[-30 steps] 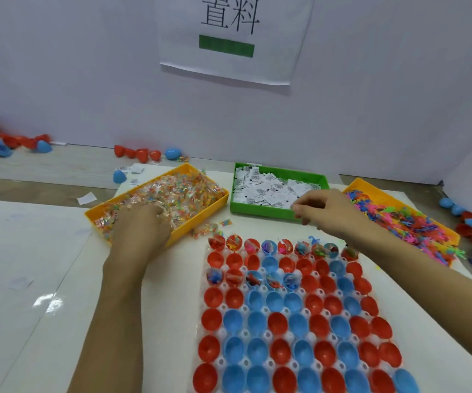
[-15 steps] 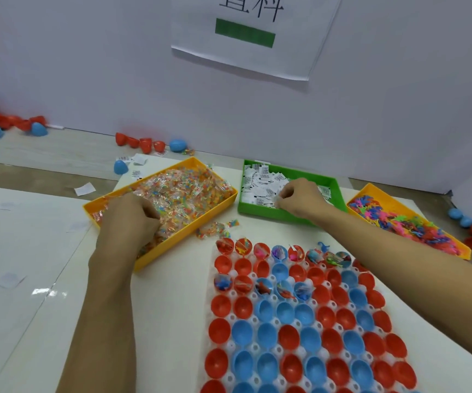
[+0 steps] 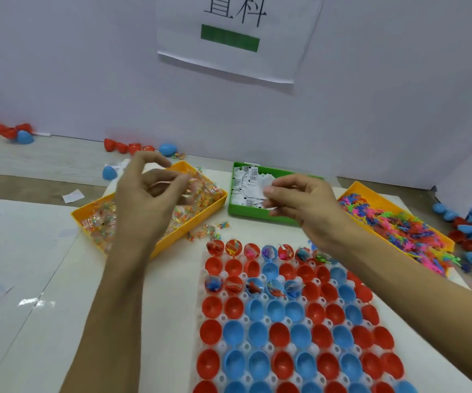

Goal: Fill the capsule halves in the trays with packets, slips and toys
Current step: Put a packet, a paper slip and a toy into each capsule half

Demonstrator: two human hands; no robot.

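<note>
judging from the capsule tray (image 3: pixel 257 321), the job was barely begun: only its far row and part of the third row held fillings, while every nearer red or blue half sat bare. the left hand (image 3: pixel 144 202) hovered beyond the tray's far left corner, over the yellow packet bin (image 3: pixel 217 198), fingers pinching a clear packet (image 3: pixel 169 185). the right hand (image 3: pixel 300 202) pinched a white slip (image 3: pixel 267 184) above the green slip bin (image 3: pixel 260 217), just beyond the tray's far edge.

Bins: three – two yellow (image 3: pixel 155 252) (image 3: pixel 354 188), one green (image 3: pixel 257 215). Hands: two (image 3: pixel 144 199) (image 3: pixel 303 199). Capsule tray (image 3: pixel 223 316): one, lower centre. Wall sign (image 3: pixel 237 32): one, top. Filled capsule halves (image 3: pixel 269 286): about twelve visible; a forearm covers part of top row.
</note>
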